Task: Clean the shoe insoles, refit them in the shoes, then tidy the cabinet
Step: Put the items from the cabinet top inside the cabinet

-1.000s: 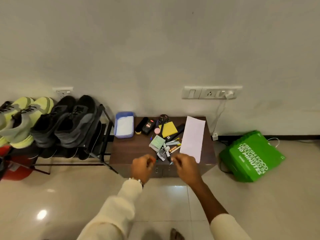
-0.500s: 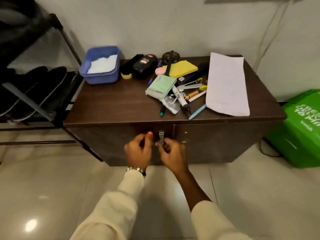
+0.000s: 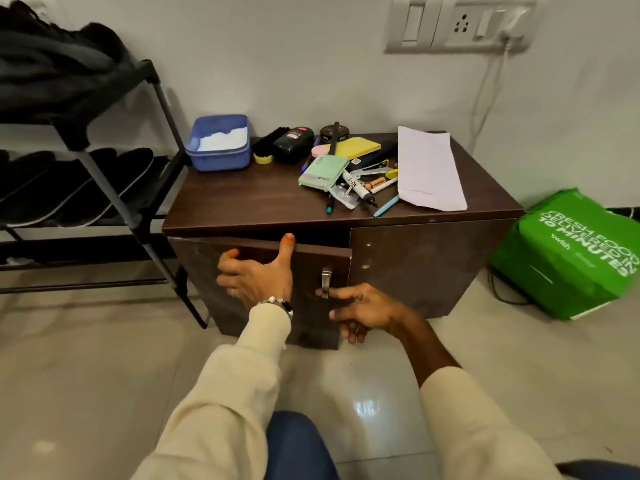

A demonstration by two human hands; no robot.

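The low brown cabinet point(image 3: 242, 199) stands against the wall, and its left door point(image 3: 201, 271) is swung a little way out. My left hand point(image 3: 256, 278) lies flat on the door's face, fingers spread, thumb raised over the top edge. My right hand point(image 3: 367, 306) reaches in from the right with its index fingertip at the lower end of the metal handle point(image 3: 326, 278); the other fingers sit by the door's free edge. Dark insoles point(image 3: 69, 188) lie on the lower shelf of the shoe rack point(image 3: 104, 178), and black shoes point(image 3: 52, 60) sit on its top shelf.
On the cabinet top are a blue tub point(image 3: 221, 157) of white powder, a shoe brush point(image 3: 265, 147), a pile of pens and small items point(image 3: 346, 174) and a white sheet of paper point(image 3: 427, 168). A green bag point(image 3: 568, 258) stands on the floor to the right.
The view has dropped lower and closer to the cabinet. Both hands were together at the handle; the left door has now swung outward and my left hand has moved onto its face.
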